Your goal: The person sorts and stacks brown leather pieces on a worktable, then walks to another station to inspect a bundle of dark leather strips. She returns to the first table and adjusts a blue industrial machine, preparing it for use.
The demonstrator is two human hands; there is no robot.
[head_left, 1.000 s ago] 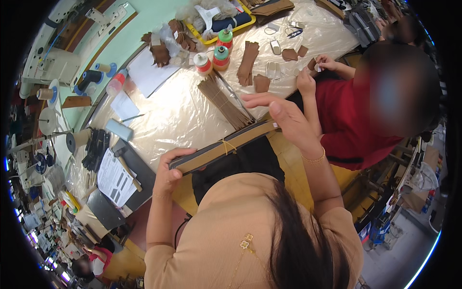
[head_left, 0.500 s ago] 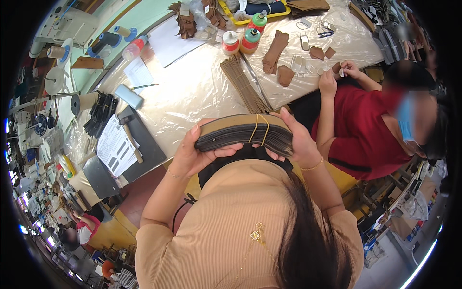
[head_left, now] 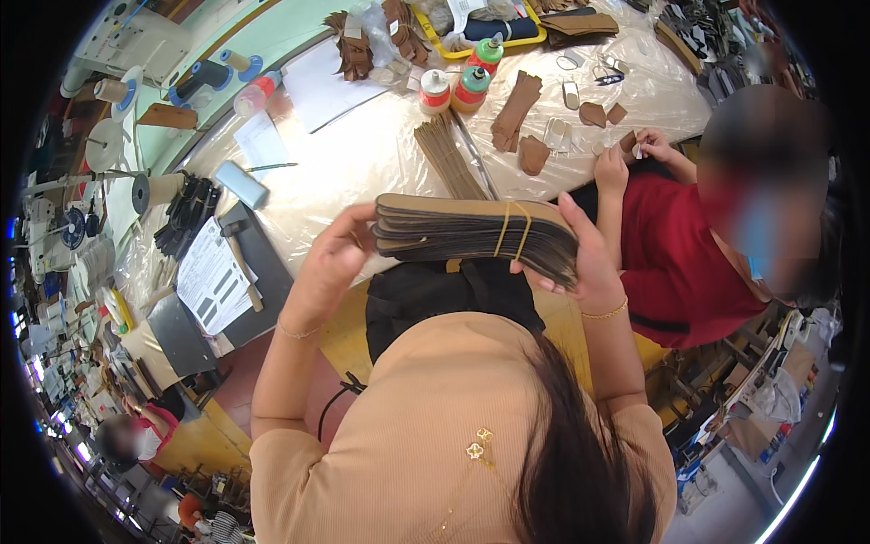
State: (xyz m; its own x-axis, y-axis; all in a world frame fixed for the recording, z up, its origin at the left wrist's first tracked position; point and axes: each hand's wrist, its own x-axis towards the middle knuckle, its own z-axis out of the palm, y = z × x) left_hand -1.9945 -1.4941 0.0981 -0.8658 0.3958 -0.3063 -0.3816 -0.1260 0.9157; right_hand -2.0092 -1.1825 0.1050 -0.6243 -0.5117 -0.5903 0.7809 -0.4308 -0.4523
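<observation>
A thick bundle of long leather strips (head_left: pixel 453 234), tan on top with dark edges, is held level in front of my body. A yellow rubber band (head_left: pixel 501 232) is wrapped around it, right of the middle. My right hand (head_left: pixel 589 251) grips the right end, thumb on top and fingers underneath. At the left end, my left hand (head_left: pixel 333 258) has its fingers loosely curved and apart, the fingertips close against the strip ends. Whether they touch is hard to tell. Beyond the bundle, another banded bundle of brown strips (head_left: pixel 447 159) lies on the plastic-covered table (head_left: pixel 340 168).
Several glue bottles (head_left: pixel 435 92) and brown leather pieces (head_left: pixel 517 111) lie at the far side. To the left are a hammer (head_left: pixel 241 263), a printed sheet (head_left: pixel 216 276) and a light-blue case (head_left: pixel 242 184). A co-worker in red (head_left: pixel 666 254) sits close on my right, handling small pieces.
The bundle has gone from bowed to nearly straight and shifted slightly right. My left hand has loosened from underneath its left end and drawn back to the left. My right hand still grips.
</observation>
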